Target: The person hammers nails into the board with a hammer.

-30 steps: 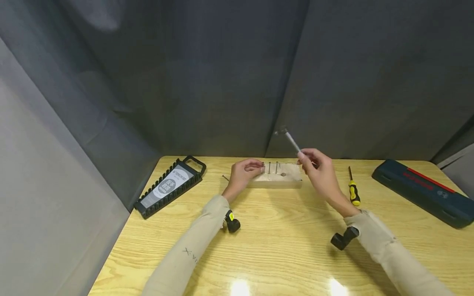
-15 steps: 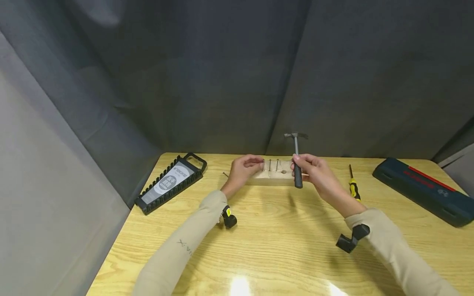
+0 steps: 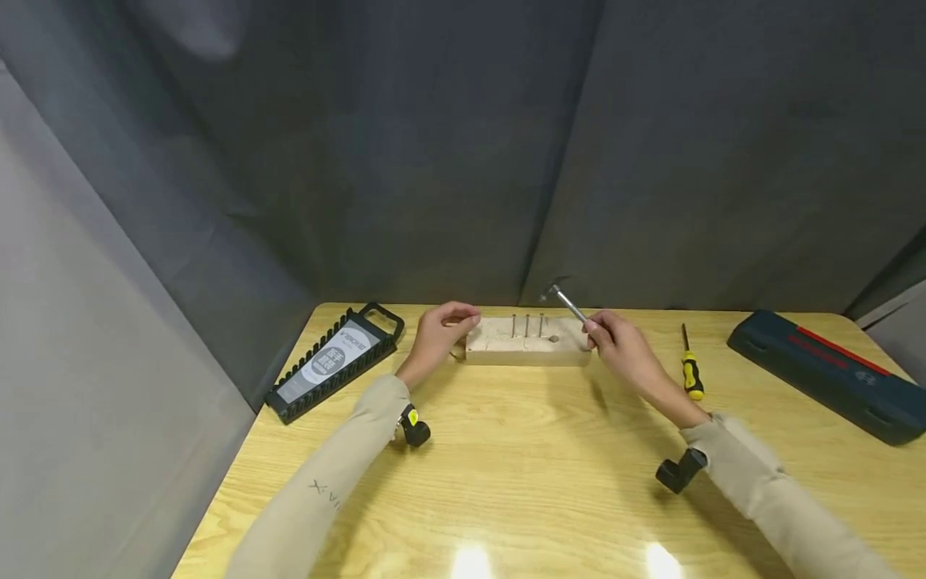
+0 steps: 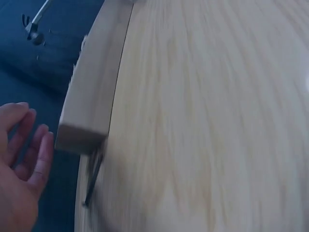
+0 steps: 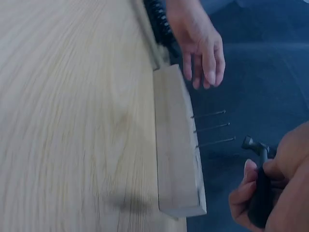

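Note:
A pale wooden block [image 3: 528,354] lies at the table's far edge. Three nails [image 3: 527,325] stand upright in its top in a row, and a dark round spot [image 3: 554,338] shows to their right. My right hand [image 3: 624,347] grips a claw hammer [image 5: 261,193] by its dark handle, with the head raised above the block's right part. Just off the block's left end is my left hand [image 3: 440,336], fingers loosely bent and holding nothing. Under it, in the left wrist view, dark nails [image 4: 94,176] lie on the table against the block's end, blurred.
A black wrench rack [image 3: 334,362] with a handle lies on the left of the wooden table [image 3: 521,466]. To the right are a yellow-and-black screwdriver [image 3: 691,374] and a dark blue case [image 3: 825,374] with a red stripe. A dark curtain [image 3: 434,161] hangs behind the table.
My left hand has let go of the leftmost nail and moved left, off the block. The hammer swung upright, then tilted left again and sits lower than a second ago.

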The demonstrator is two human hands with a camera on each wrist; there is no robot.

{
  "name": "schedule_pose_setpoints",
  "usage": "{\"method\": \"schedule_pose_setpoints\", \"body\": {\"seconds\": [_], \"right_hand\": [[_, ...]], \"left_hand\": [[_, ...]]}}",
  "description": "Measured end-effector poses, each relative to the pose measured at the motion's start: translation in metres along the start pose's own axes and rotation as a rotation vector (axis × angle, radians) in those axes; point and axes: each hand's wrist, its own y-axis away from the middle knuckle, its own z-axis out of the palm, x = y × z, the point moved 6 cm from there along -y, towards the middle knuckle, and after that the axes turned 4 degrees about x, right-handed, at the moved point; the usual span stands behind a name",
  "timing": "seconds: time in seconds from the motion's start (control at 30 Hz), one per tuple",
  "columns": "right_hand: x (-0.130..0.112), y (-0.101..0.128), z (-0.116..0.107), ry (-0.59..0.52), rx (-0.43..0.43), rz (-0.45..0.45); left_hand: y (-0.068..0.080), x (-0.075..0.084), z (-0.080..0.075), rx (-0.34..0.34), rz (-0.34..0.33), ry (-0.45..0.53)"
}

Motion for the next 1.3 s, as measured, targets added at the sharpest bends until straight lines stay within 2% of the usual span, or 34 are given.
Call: {"method": "schedule_pose_setpoints", "body": {"seconds": [0.1,0.23,0.37,0.47,0.57,0.67,0.73,0.8,0.9,1.07,1.17,1.3], "right_hand": [[0.002,0.002,0.004,0.051,-0.008,-0.016],[0.000,0.004,0.007,0.036,-0.006,-0.022],[-0.002,0.007,0.008,0.014,0.005,-0.034],[-0.002,0.008,0.008,0.024,0.017,-0.038],[-0.003,0.009,0.008,0.036,0.020,-0.049],[-0.005,0.009,0.007,0.036,0.018,-0.049],[-0.006,0.010,0.006,0.034,0.016,-0.037],[-0.006,0.012,0.004,0.035,0.016,-0.022],[-0.006,0.011,0.003,0.038,0.018,-0.014],[-0.007,0.008,0.004,0.031,0.027,-0.026],[-0.008,0.006,0.005,0.014,0.032,-0.028],[-0.008,0.007,0.006,-0.020,0.019,-0.011]], "left_hand": [[0.006,-0.006,-0.009,-0.027,-0.020,-0.100],[0.009,-0.006,-0.018,-0.080,0.013,-0.264],[0.010,-0.005,-0.026,-0.051,0.045,-0.365],[0.012,-0.007,-0.030,-0.028,0.036,-0.432],[0.014,-0.009,-0.031,-0.037,0.014,-0.512],[0.015,-0.011,-0.034,-0.025,-0.040,-0.569],[0.016,-0.011,-0.036,-0.005,-0.099,-0.603],[0.016,-0.015,-0.036,-0.013,-0.176,-0.635],[0.012,-0.020,-0.032,-0.040,-0.252,-0.741],[0.006,-0.024,-0.023,-0.045,-0.302,-0.935],[0.004,-0.018,-0.020,-0.064,-0.335,-0.965],[0.004,-0.008,-0.016,-0.172,-0.407,-0.936]]}}
